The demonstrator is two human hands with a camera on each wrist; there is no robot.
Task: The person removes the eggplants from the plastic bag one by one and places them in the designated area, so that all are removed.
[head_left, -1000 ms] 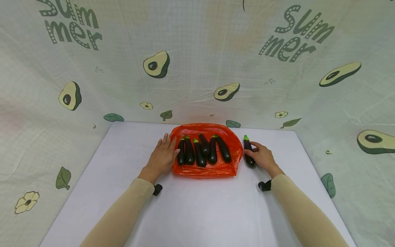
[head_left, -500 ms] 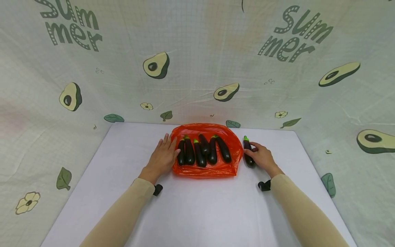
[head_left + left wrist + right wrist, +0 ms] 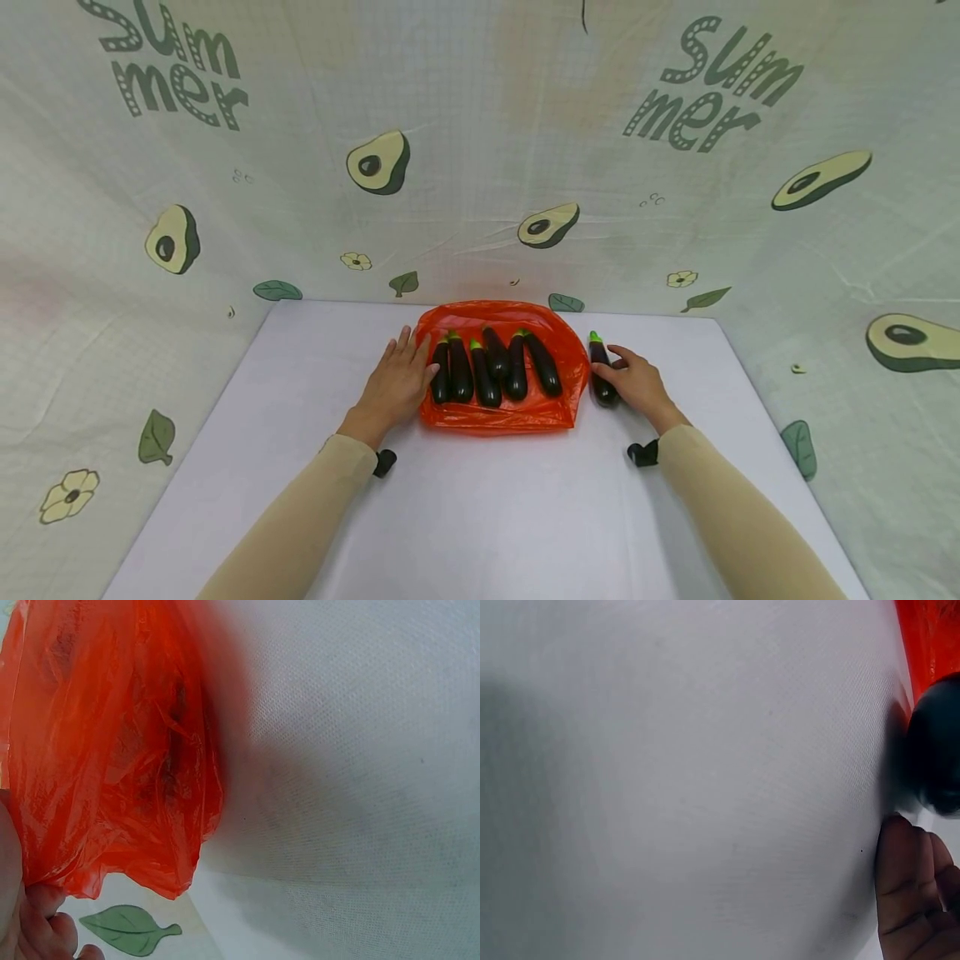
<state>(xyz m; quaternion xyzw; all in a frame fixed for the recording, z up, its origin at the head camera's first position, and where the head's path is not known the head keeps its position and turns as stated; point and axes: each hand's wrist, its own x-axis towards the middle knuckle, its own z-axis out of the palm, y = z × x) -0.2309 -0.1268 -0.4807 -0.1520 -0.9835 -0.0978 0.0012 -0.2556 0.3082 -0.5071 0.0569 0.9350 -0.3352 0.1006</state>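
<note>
A dark purple eggplant [image 3: 602, 375] with a bright green stem end lies on the white table just right of a red plastic bag [image 3: 555, 410]. My right hand [image 3: 633, 379] holds it, thumb across its near side and forefinger on the far side; in the right wrist view the blurred eggplant [image 3: 937, 750] sits beyond the fingers [image 3: 904, 885]. Several more eggplants [image 3: 486, 375] lie side by side on the bag. At the bag's left edge rests my left hand [image 3: 397, 375], fingers extended and thumb beside the leftmost eggplant. The left wrist view shows fingers [image 3: 49, 926] against the red film [image 3: 112, 750].
A white table [image 3: 487, 517] spreads below and to both sides of the bag. Behind it hangs a pale cloth [image 3: 465, 192] printed with avocados, leaves and lettering, which also walls both sides. Small black devices [image 3: 642, 453] are strapped at both wrists.
The head view has shifted very slightly. The right-hand eggplant's stem end sits a touch further left; both hands stay where they were.
</note>
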